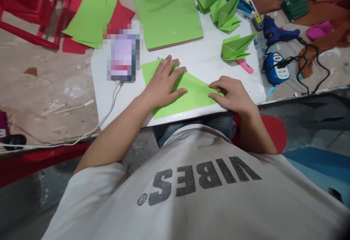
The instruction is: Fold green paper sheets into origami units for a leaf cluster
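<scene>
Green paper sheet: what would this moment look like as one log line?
left hand: flat on green paper sheet | right hand: pressing its right corner | sheet: lying on white board

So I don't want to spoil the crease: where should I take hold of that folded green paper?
Probably its near edge, from the person's side: the green paper lies flat, left hand covering its middle, right hand its right tip.

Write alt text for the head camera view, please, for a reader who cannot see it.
A person's left hand lies flat on a partly folded green paper sheet on a white board, while the right hand presses down on its right corner. Beyond lie folded green pieces, a stack of green paper, a phone and a blue glue gun.
</scene>
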Tool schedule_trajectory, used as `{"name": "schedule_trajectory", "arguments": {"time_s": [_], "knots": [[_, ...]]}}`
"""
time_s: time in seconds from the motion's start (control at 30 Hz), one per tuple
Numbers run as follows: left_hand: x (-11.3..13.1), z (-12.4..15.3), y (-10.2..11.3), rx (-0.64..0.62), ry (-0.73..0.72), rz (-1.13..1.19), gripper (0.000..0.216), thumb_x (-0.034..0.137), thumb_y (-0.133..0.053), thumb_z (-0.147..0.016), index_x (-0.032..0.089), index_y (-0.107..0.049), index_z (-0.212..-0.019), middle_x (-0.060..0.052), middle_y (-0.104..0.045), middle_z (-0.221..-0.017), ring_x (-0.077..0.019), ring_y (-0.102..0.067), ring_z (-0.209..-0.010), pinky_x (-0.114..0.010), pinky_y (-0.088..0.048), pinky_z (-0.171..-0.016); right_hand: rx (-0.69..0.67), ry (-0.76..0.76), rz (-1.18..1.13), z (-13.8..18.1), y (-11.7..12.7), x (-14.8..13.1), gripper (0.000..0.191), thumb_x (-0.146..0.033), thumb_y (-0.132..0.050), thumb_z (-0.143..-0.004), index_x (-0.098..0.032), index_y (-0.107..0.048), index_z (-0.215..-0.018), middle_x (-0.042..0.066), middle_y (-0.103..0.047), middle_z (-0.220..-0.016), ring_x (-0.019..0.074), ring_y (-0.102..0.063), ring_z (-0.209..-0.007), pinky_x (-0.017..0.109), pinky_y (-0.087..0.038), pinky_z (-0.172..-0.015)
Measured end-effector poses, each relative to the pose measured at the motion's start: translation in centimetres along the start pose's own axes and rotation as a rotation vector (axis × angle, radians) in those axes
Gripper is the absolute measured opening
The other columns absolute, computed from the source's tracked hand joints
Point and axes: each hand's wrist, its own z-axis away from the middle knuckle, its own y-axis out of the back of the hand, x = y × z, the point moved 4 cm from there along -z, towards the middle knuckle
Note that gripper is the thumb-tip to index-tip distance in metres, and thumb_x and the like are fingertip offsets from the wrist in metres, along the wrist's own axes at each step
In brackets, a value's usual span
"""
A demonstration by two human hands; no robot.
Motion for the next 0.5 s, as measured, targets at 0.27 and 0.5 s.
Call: {"name": "schedule_trajectory", "arguments": {"time_s": [0.27,0.5], "knots": [[0.55,0.09,0.13,-0.023,-0.005,-0.015,0.105,0.101,-0.067,-0.099,0.041,-0.052,-0.184,-0.014,-0.033,-0.202,-0.0538,-0.02,-0.19,-0.081,-0.015,-0.152,0.007,0.015,0.007,0.0,-0.07,-0.07,0.034,-0.06,-0.08,-0.11,-0.027,-0.086,-0.115,0.004,-0.073,-0.09,0.0238,-0.067,-0.079,0.041,-0.054,-0.082],[0.69,0.3,0.03,-0.024,-0.018,-0.017,0.106,0.099,-0.069,-0.099,0.04,-0.05,-0.185,-0.014,-0.041,-0.198,-0.0556,-0.024,-0.187,-0.079,-0.015,-0.151,-0.019,-0.016,0.002,0.02,-0.1,0.06,0.039,-0.066,-0.078,-0.11,-0.028,-0.087,-0.116,0.004,-0.073,-0.09,0.0251,-0.068,-0.082,0.042,-0.055,-0.084]]}}
